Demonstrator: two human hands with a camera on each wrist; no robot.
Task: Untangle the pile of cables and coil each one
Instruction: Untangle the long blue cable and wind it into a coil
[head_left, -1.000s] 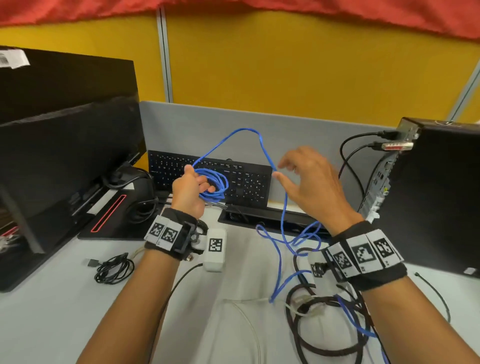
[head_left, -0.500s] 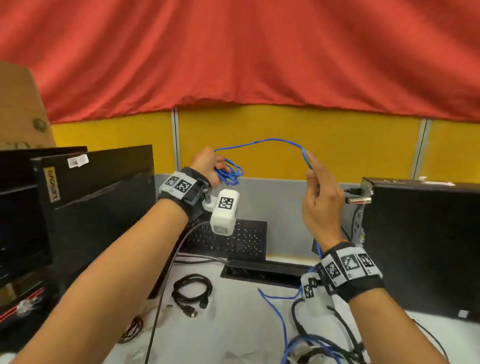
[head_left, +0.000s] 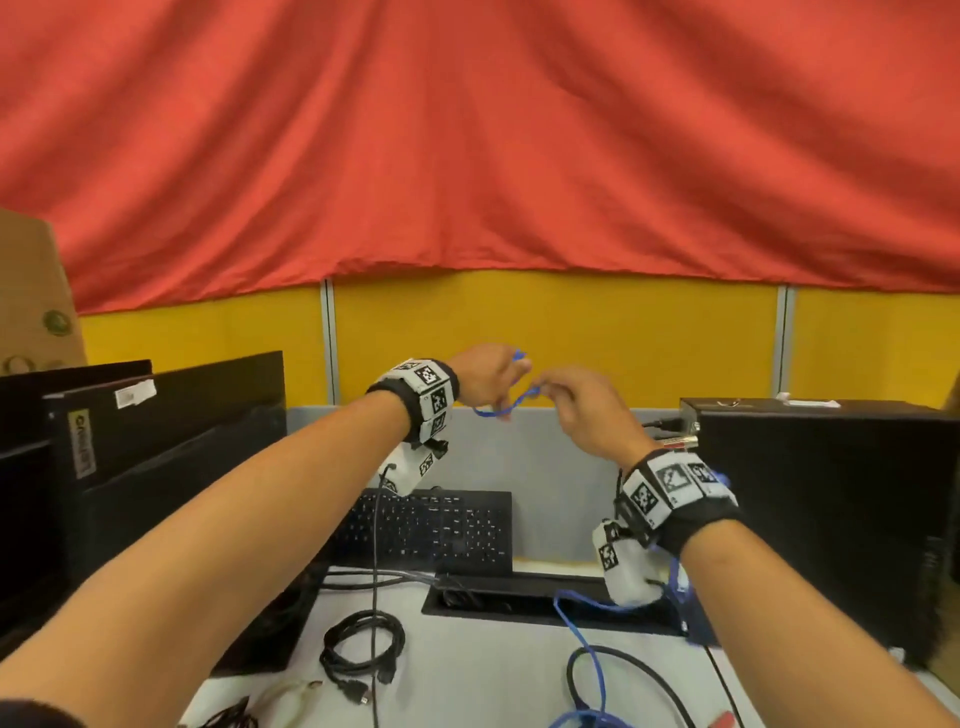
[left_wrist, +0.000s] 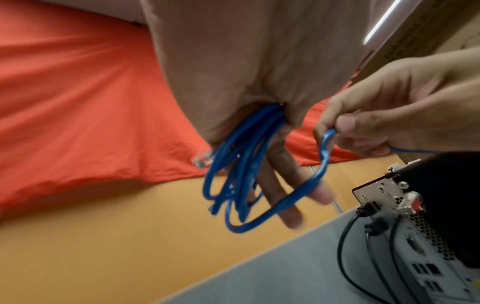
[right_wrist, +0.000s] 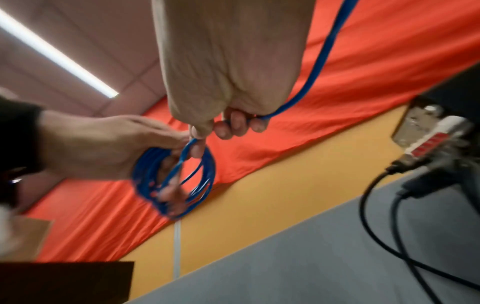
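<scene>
Up at chest height we hold the blue cable (left_wrist: 241, 164) coil looped over our left hand (head_left: 483, 376), thumb clamping it; at three o'clock our right hand (head_left: 582, 410) pinches its free strand, touching the left

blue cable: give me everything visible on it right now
The blue cable is thin, round and smooth-jacketed, like a network lead. Several loops hang bunched from the left hand, draped over its fingers, with a clear plug sticking out beside them. The right hand pinches the next stretch between thumb and fingers; both hands are raised close together. From there the cable drops past the right wrist to the desk, where the rest lies uncoiled.
</scene>
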